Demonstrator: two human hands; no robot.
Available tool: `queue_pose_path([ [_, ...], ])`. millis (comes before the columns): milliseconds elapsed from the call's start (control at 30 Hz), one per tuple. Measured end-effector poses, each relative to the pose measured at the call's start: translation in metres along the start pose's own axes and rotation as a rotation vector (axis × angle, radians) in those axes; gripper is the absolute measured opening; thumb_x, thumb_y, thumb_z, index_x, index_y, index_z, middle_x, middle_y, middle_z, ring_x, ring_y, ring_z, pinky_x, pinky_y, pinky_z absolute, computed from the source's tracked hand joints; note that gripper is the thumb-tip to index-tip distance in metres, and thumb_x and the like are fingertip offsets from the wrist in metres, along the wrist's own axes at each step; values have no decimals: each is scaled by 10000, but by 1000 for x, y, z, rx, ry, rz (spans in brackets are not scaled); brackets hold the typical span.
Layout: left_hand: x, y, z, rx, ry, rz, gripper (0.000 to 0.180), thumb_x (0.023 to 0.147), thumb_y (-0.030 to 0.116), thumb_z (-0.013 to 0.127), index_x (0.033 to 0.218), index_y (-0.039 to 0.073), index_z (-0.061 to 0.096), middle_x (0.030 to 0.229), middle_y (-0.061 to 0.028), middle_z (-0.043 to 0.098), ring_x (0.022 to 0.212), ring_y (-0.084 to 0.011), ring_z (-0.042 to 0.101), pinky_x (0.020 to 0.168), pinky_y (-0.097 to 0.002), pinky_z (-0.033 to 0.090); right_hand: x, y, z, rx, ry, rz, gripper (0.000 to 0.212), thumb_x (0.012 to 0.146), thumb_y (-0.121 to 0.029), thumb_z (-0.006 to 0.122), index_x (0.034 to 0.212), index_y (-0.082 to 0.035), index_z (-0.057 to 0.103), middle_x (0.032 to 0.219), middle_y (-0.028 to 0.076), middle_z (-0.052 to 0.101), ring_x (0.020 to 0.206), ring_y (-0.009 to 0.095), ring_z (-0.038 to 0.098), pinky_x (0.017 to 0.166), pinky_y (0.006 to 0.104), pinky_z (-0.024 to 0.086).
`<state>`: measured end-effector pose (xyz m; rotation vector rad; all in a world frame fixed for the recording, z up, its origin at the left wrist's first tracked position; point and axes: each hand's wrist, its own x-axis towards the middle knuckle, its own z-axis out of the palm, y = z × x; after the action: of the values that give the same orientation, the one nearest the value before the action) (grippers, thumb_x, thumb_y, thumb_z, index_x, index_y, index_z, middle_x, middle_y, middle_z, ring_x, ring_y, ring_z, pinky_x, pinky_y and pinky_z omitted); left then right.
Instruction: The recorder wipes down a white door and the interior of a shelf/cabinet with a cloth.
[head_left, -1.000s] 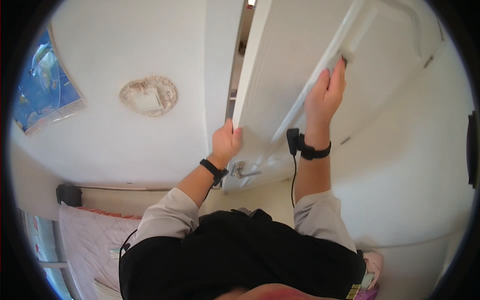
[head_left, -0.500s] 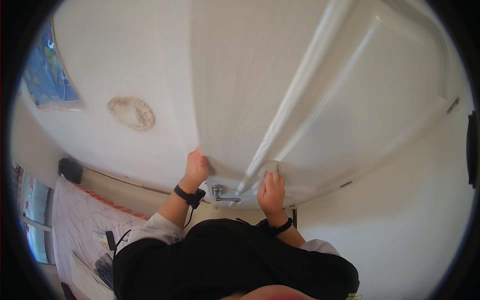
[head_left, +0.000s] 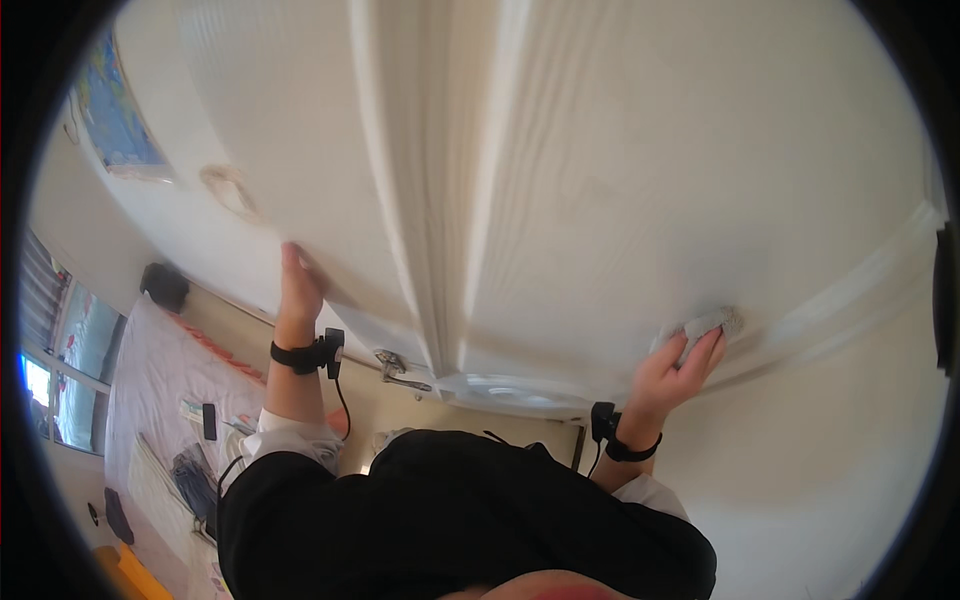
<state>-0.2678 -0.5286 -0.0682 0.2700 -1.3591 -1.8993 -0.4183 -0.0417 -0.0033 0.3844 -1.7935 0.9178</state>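
Observation:
A white panelled door (head_left: 600, 190) fills most of the view before me. My left hand (head_left: 300, 285) grips its left edge, thumb up; its other fingers are largely hidden by the hand. In my right hand (head_left: 682, 370) is a small greyish-white cloth (head_left: 718, 322), bunched under the fingers and pressed against the door's face towards the right. Below and right of my left hand, a metal door handle (head_left: 400, 370) sticks out near the door's edge.
At the lower left is a bed with a pale pink cover (head_left: 165, 385), with a dark phone-like object (head_left: 209, 421) and folded dark cloth (head_left: 193, 475) on it. A blue poster (head_left: 120, 110) and a round pale ornament (head_left: 230, 190) are on the surface at left.
My right hand has moved right across the door, and the cloth now shows clearly. The door's edge, with my left hand on it, appears further left in view.

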Motion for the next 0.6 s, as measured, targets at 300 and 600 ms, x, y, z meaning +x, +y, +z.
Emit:
queue_pose_path([
  [300,0,15,31,102,134,156,793,1072,633,266,1586,30,293,1577,-143,424,1437,-306,430,1203,-434,337,12,35,-37,-140,-44,209,502,1000,-54,538,1469,106,455,1546,303,417,1383,421,483,1129,430,420],
  [600,-2,18,52,744,84,331,506,1113,319,293,940,1,646,812,-154,681,806,-272,625,761,-434,532,-50,-100,46,354,-439,-292,455,991,-15,582,1411,136,491,1448,367,470,1296,487,531,1089,480,436],
])
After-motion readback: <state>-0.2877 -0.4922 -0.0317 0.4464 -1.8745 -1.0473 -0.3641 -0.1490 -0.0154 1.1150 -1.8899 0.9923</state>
